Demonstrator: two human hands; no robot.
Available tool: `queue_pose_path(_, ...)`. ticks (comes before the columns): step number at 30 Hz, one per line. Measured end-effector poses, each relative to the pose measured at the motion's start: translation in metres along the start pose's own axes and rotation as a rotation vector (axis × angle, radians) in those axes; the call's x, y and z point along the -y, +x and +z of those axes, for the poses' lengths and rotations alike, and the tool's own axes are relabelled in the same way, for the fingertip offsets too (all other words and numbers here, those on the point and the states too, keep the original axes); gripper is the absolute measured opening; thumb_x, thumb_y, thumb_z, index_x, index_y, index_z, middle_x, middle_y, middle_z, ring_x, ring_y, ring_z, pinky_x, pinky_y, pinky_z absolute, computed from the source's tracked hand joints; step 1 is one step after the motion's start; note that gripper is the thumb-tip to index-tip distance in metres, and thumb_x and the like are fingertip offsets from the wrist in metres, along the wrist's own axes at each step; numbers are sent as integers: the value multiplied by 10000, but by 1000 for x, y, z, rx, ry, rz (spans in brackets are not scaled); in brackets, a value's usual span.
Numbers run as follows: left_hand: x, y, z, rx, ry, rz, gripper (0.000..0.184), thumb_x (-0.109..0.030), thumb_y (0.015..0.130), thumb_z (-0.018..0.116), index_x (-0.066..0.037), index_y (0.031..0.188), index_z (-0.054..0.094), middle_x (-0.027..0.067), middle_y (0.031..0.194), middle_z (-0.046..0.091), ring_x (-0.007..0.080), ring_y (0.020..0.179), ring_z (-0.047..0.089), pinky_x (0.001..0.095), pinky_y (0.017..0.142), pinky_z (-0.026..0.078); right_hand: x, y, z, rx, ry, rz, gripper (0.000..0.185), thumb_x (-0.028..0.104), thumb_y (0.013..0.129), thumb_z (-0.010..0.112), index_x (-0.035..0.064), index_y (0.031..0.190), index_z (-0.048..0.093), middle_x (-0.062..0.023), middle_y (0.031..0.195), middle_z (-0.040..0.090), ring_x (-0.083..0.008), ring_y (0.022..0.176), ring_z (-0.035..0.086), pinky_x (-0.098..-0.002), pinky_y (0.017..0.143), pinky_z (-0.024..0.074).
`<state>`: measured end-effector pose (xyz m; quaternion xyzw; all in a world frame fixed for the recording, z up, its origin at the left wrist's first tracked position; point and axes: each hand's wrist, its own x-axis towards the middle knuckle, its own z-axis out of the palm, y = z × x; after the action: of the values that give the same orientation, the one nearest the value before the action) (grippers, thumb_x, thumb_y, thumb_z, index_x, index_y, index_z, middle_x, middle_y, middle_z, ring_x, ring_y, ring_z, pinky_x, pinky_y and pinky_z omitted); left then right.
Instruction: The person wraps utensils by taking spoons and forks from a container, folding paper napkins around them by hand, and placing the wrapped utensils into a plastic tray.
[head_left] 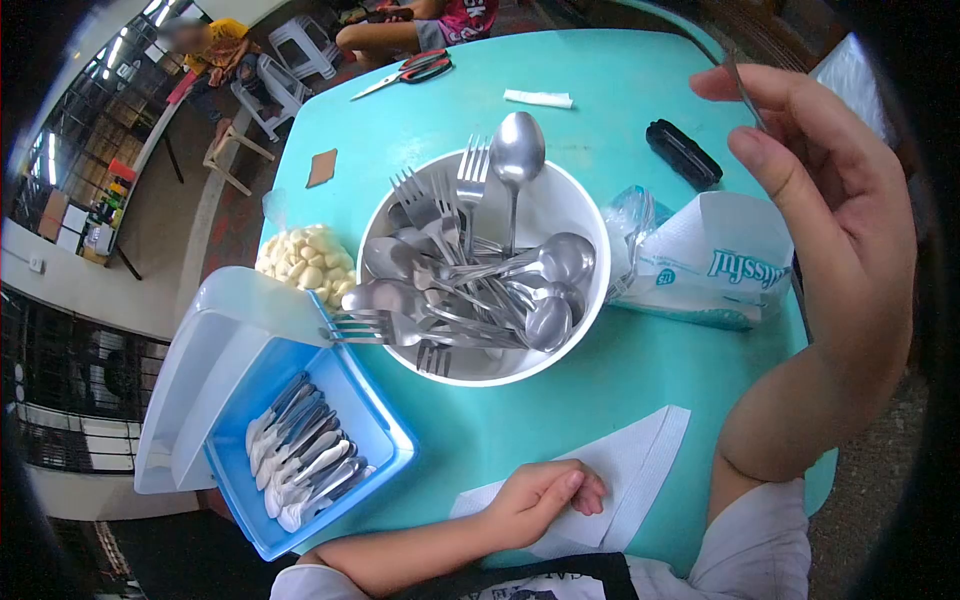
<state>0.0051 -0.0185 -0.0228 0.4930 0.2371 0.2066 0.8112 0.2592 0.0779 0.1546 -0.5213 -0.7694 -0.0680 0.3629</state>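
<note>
My right hand (pixel 820 170) is raised at the upper right, its thumb and fingers pinching a thin piece of metal cutlery (pixel 742 88). It is seen nearly edge-on, so I cannot tell whether it is a spoon or a fork. Low in front of me, my left hand (pixel 548 497) rests in a loose fist on a folded white paper napkin (pixel 640 465), with nothing visible in it. A white bowl (pixel 585 345) in the middle holds many metal spoons (pixel 518 150) and forks (pixel 473 172) in a jumble.
An open blue box (pixel 400 445) with rows of wrapped cutlery stands left. Around the bowl lie a bag of garlic cloves (pixel 305 262), a tissue pack (pixel 715 265), a black object (pixel 684 154), scissors (pixel 405 72) and a white strip (pixel 538 99). Two people sit beyond the table.
</note>
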Motion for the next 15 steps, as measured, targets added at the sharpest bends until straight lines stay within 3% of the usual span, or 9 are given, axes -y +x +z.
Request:
queue_pose_path(3,-1,0,-1,2,7,1,441,-258,1030,300,71,960,587,151,917,637,194,851,613,315,813,482,8,2,-14,165,-115,84,289,112,940,518,26,1208,583,-100,1056,647,-84,756,564,-197,683,454)
queue_pose_path(5,-2,0,0,-3,-13,-15,439,-258,1030,301,72,966,585,152,921,637,193,852,616,314,814,484,11,3,-14,142,-92,117,258,115,941,521,23,1172,593,-81,981,638,-61,711,540,-175,621,427)
queue_pose_path(10,0,-1,-1,-3,-34,-16,439,-263,1030,307,78,985,581,157,930,637,190,850,620,311,808,491,-8,5,-13,-268,-1,46,243,125,931,534,23,1143,596,-82,956,633,-69,700,540,-186,616,427)
queue_pose_path(15,1,-1,-1,8,-36,-16,447,-275,1029,311,81,1001,580,158,934,639,191,855,622,307,805,493,-21,5,-23,-399,-17,31,229,135,921,546,22,1114,598,-83,931,628,-78,690,540,-197,611,428)
